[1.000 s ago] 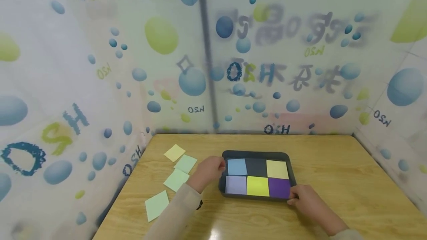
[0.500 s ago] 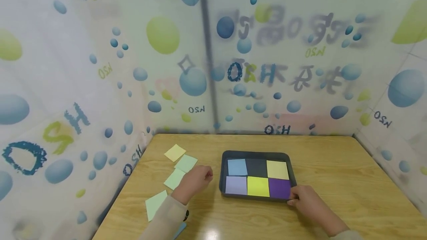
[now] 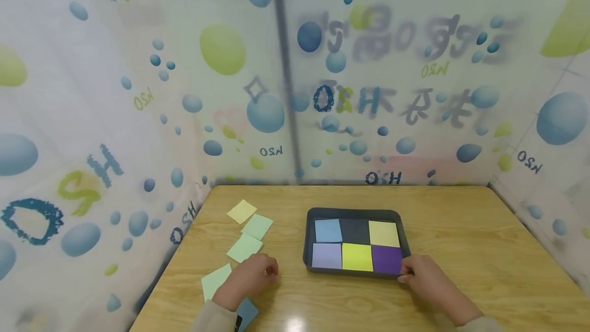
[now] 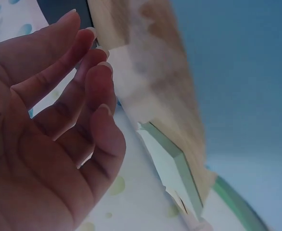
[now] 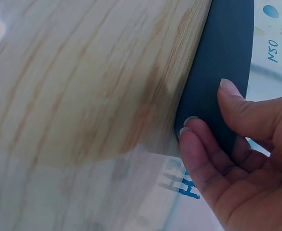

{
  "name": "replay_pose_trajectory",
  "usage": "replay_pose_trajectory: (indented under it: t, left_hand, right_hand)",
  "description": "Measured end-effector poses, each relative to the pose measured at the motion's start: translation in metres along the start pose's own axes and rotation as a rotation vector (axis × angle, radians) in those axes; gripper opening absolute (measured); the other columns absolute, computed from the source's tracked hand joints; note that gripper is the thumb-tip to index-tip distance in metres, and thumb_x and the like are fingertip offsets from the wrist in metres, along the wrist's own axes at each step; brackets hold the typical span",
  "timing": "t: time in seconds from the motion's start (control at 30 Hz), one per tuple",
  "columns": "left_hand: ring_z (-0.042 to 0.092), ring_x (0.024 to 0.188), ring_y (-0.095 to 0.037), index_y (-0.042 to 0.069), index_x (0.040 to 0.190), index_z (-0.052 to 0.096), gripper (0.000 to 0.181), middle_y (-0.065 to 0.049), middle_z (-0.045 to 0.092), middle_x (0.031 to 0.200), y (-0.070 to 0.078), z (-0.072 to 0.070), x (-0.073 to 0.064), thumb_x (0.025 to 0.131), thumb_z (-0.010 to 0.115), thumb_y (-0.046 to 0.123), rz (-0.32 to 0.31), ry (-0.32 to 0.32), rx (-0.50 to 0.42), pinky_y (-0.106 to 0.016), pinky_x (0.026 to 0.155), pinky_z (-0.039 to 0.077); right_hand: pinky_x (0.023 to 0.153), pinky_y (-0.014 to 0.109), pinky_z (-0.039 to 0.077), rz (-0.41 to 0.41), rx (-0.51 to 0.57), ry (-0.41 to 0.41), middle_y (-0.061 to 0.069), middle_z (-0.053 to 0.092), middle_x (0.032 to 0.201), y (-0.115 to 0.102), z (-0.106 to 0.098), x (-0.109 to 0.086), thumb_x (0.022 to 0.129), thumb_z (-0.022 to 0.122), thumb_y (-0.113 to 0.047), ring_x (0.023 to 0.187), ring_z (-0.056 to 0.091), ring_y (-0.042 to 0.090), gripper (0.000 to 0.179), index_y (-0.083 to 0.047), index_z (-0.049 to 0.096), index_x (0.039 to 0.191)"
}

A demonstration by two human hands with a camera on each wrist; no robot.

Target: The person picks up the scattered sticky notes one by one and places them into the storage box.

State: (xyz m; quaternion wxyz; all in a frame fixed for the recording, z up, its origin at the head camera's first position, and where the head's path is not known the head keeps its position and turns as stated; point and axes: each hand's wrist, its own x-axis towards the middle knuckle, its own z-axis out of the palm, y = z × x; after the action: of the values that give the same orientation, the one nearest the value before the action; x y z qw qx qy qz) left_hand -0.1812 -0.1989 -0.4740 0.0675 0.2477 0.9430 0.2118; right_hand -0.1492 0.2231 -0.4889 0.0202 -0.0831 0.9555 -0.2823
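A black shallow tray (image 3: pixel 352 214) holds coloured square paper notes in two rows: light blue (image 3: pixel 328 230) and pale yellow (image 3: pixel 384 233) behind, lilac (image 3: pixel 327 256), bright yellow (image 3: pixel 357 257) and purple (image 3: pixel 386 260) in front. The dark square between the back two may be a black note or bare tray; I cannot tell. My right hand (image 3: pixel 428 278) pinches the tray's front right corner, thumb on its outer wall in the right wrist view. My left hand (image 3: pixel 251 276) hovers left of the tray, fingers loosely bent and holding nothing. Beneath its wrist lies a blue note pad (image 3: pixel 248 311).
Left on the wooden table (image 3: pixel 438 204) lie a yellow note pad (image 3: pixel 241 211) and pale green pads (image 3: pixel 257 227), (image 3: pixel 245 248), (image 3: pixel 215 279). A patterned curtain wall (image 3: pixel 350 137) stands behind the table, with others at both sides.
My left hand has drawn back from the tray's left edge, moving left and toward me. The blue pad has come into view beneath it. My right hand stays on the tray corner.
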Motion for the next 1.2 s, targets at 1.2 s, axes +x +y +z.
replay_pose_trajectory:
  t: [1.2]
  left_hand:
    - [0.050, 0.074, -0.007, 0.015, 0.085, 0.066, 0.033, 0.000, 0.051, 0.090, -0.037, -0.005, -0.055, 0.066, 0.092, 0.012, -0.030, -0.154, -0.252, -0.021, 0.063, 0.045]
  right_hand:
    - [0.056, 0.023, 0.037, 0.008, 0.015, -0.006, -0.005, 0.052, 0.066, 0.004, 0.001, 0.000, 0.083, 0.078, -0.003, 0.064, 0.045, 0.011, 0.028, -0.013, 0.058, 0.066]
